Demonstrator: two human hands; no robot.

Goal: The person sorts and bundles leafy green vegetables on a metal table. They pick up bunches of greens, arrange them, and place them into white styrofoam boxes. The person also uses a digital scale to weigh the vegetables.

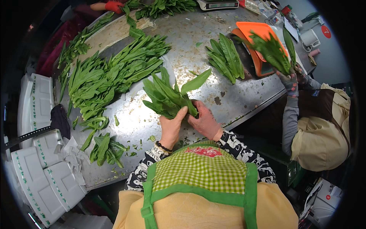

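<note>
A bunch of long green leafy vegetables is held over the metal table, its leaves pointing away from me. My bare left hand grips the stem end from the left, thumb on top. On the other side my right hand, in a pinkish, dirt-marked glove, wraps around the same stems. One broad leaf sticks out to the right. Beyond my left hand lies a large pile of the same leaves. A smaller bundle rests on the table to the right, apart from my hands.
A co-worker's gloved hands hold leaves beside an orange scale tray. Another person's red-gloved hand is at the far left. A digital scale stands at the back. White foam boxes flank the table's left edge; loose leaves lie nearby.
</note>
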